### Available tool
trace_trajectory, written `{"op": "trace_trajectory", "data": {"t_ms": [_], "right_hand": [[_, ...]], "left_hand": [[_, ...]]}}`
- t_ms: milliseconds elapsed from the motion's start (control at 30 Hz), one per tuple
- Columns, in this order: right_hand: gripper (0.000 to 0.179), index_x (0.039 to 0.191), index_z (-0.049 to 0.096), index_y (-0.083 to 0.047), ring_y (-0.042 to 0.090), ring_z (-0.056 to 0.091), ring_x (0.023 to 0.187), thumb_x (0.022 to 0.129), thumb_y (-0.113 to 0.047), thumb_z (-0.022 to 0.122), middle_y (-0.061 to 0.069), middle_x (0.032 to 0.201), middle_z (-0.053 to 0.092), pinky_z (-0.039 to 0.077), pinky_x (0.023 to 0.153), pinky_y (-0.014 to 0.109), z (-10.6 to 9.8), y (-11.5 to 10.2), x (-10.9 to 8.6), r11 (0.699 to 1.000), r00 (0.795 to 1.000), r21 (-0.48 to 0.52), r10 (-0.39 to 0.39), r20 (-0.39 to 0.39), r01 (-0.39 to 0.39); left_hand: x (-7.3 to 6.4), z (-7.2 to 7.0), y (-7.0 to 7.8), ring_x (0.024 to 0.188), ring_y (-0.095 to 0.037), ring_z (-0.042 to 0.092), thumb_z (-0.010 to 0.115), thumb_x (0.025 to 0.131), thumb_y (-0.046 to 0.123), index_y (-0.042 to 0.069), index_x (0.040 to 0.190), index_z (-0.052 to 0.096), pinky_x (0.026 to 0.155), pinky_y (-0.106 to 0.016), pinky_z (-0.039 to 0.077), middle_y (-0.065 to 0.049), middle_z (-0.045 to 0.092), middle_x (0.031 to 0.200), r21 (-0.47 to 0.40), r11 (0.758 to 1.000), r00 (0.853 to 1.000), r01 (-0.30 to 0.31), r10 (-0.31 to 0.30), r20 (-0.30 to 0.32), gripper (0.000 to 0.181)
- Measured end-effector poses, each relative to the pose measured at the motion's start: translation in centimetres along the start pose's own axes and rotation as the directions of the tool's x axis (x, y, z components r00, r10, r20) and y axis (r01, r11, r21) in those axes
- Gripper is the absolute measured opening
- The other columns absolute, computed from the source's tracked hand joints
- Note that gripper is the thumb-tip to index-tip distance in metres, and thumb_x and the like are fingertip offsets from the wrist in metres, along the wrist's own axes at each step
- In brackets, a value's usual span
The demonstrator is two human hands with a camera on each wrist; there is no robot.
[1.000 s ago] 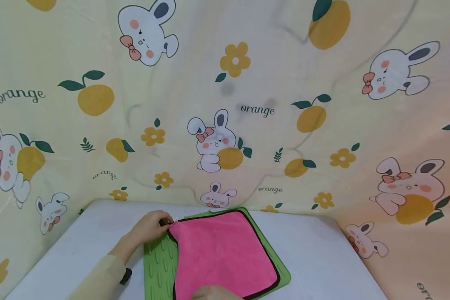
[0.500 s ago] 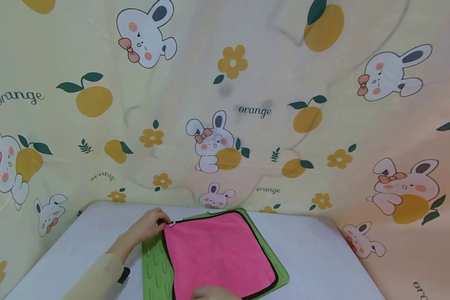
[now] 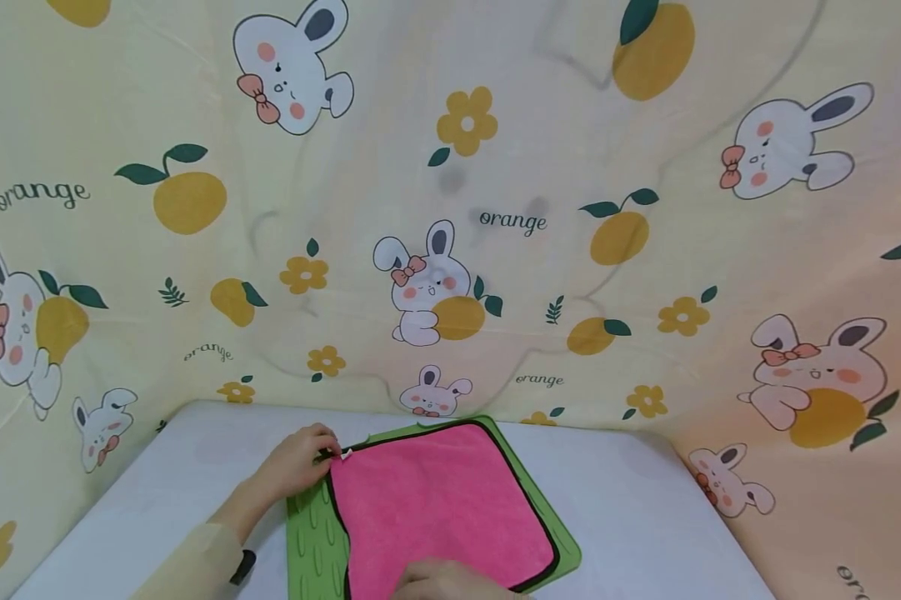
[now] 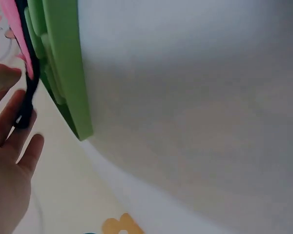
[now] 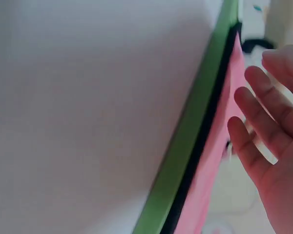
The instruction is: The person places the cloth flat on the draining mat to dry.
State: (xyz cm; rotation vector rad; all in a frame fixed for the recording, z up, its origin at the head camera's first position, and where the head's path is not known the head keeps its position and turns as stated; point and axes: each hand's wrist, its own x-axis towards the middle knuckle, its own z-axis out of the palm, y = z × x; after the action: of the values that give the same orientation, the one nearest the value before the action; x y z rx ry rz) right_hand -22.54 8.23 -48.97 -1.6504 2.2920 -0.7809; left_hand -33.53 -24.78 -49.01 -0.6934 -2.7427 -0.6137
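Observation:
A pink cloth [image 3: 435, 500] with black edging lies over a green board [image 3: 311, 533] that has raised drop-shaped marks. At the cloth's far left corner, beside a small white tag [image 3: 347, 454], my left hand [image 3: 296, 462] pinches the black edge. The left wrist view shows a black loop [image 4: 24, 114] hanging from that corner against the fingers of my left hand [image 4: 10, 180]. My right hand [image 3: 450, 581] is over the cloth's near side, partly cut off by the frame. In the right wrist view, its fingers [image 5: 256, 109] are extended and loosely bent, holding nothing.
A white table [image 3: 638, 500] lies beneath the board and extends to both sides. Behind it hangs a curtain [image 3: 390, 167] printed with rabbits and oranges. A black object [image 3: 244, 567] shows beside the left sleeve [image 3: 195, 567].
The cloth's far left corner has been drawn left, and its left edge lies straighter than a second ago. The right hand has shifted slightly to the right and away from the body.

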Motion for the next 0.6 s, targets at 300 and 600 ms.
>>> {"op": "trace_trajectory", "data": {"t_ms": [300, 600], "right_hand": [[0.029, 0.131, 0.07, -0.028, 0.001, 0.055, 0.113, 0.103, -0.025, 0.068, -0.016, 0.125, 0.058, 0.055, 0.093, 0.027, -4.2, 2.1, -4.2, 0.927, 0.917, -0.01, 0.371, -0.144, -0.376], [0.033, 0.124, 0.071, -0.013, 0.026, 0.062, 0.116, 0.093, -0.014, 0.078, 0.003, 0.125, 0.063, 0.055, 0.097, 0.051, -6.4, 6.8, -6.8, 0.798, 0.806, -0.227, 0.457, -0.376, -0.558]], "left_hand": [[-2.7, -0.4, 2.3, 0.128, -0.04, 0.059, 0.075, 0.094, 0.012, -0.001, 0.128, 0.069, 0.106, -0.056, 0.049, -0.02, 0.062, 0.137, 0.09, 0.986, 0.99, -0.139, 0.138, 0.018, 0.036], [-5.1, -0.1, 5.4, 0.132, -0.032, 0.057, 0.066, 0.103, 0.035, 0.006, 0.135, 0.067, 0.106, -0.055, 0.049, -0.011, 0.06, 0.144, 0.101, 0.964, 0.959, -0.244, 0.225, 0.172, 0.043]]}}
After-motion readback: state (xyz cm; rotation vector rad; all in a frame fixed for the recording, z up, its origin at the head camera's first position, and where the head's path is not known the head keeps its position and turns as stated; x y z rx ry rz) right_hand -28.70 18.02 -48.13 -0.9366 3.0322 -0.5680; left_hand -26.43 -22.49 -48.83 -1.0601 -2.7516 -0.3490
